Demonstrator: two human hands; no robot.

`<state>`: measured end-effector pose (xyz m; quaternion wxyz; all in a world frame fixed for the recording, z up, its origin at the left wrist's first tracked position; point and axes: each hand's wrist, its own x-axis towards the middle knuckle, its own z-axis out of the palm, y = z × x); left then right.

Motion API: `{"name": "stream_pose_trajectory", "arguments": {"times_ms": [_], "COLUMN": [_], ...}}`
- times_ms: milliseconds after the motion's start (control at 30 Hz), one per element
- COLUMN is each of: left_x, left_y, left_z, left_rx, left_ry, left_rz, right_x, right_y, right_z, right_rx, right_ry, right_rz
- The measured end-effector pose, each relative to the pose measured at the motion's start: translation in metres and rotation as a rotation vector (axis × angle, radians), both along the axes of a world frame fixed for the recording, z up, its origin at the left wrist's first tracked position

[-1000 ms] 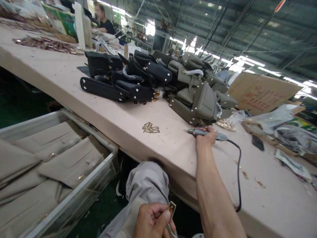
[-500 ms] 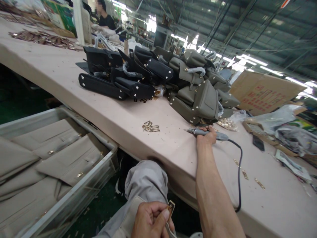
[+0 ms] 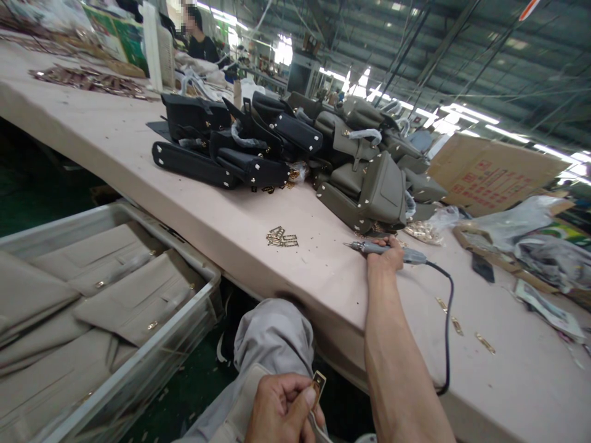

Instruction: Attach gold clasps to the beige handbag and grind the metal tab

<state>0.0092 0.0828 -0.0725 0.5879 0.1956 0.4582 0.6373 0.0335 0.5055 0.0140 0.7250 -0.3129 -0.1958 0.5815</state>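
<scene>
At the bottom centre, my left hand (image 3: pixel 285 409) pinches a small gold metal plate (image 3: pixel 318 383) between thumb and fingers, above the lap. A light beige leather piece (image 3: pixel 242 403) lies under and beside that hand. My right hand (image 3: pixel 391 253) is wrapped round a grey electric screwdriver (image 3: pixel 413 255) lying on the table, its tip pointing left and its black cord (image 3: pixel 450 320) curving down to the right. Left of the tip is a small pile of gold metal frames (image 3: pixel 281 237). A few gold plates (image 3: pixel 457 326) lie right of my right forearm.
Black bags (image 3: pixel 207 157) and olive-grey bags (image 3: pixel 369 184) are heaped across the table (image 3: pixel 323 295). A plastic crate (image 3: pixel 203 307) with beige leather pieces stands at the left. A cardboard box (image 3: pixel 496 169) is at the back right. A person (image 3: pixel 201 46) is at the far back.
The view has shifted slightly, so the crate and the black bags sit a little further right. Both hands keep the same hold.
</scene>
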Motion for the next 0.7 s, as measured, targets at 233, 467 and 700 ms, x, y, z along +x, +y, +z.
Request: {"name": "stream_pose_trajectory", "arguments": {"times_ms": [233,467,700], "left_x": [-0.001,-0.002,0.000], "left_y": [0.000,0.000,0.001], "left_z": [0.002,0.004,0.008], "left_rx": [0.021,0.039,0.031], "left_ry": [-0.016,-0.029,-0.002], "left_rz": [-0.002,-0.027,-0.040], "right_x": [0.004,0.015,0.014], "right_y": [-0.001,0.000,-0.006], "right_z": [0.001,0.002,-0.005], "right_rx": [0.006,0.023,0.039], "right_ry": [0.060,0.107,0.035], "right_rz": [0.063,0.170,0.117]}}
